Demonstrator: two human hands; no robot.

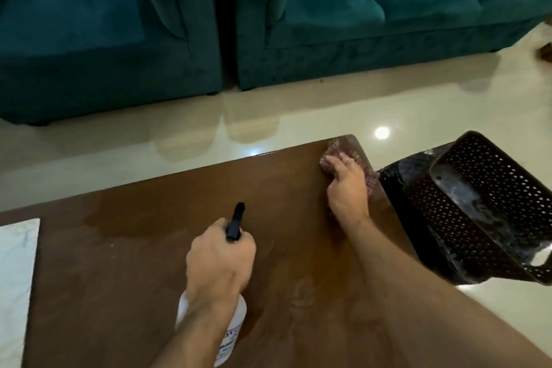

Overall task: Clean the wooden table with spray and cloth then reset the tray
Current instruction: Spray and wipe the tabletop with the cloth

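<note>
Wiping is under way at the far right corner of the worktop (179, 248). The right hand (346, 188) lies flat on a reddish, nubbly cloth (337, 148), fingers fairly straight and pressing down, not curled round it; the cloth shows ahead of the fingertips and along the hand's right side, at the worktop's edge. The flat press looks chosen to spread pressure over the fabric.

The left hand (219, 260) has its grip closed round the neck of the spray bottle (236, 334), fingers wrapped at the trigger. The black nozzle (236, 221) juts forward from the fist, aimed over the surface to the left of the wiping hand. The bottle body is whitish translucent plastic with a printed label, hanging below the wrist. Holding it at the ready suggests more spraying is intended.

The worktop is dark brown wood, smooth and glossy. A darker damp-looking patch lies ahead and left of the spraying hand; faint smears show between the two forearms.

The tray (478, 203), dark perforated plastic with a cut-out handle, stands tilted just beyond the right hand, off the worktop's edge, evidently set aside to free the surface. What supports it cannot be told. Resetting it is not yet done.

A white sheet (15, 278) lies far left of the spraying hand. Teal velvet sofas (328, 9) stand beyond on a pale glossy floor (149, 134).
</note>
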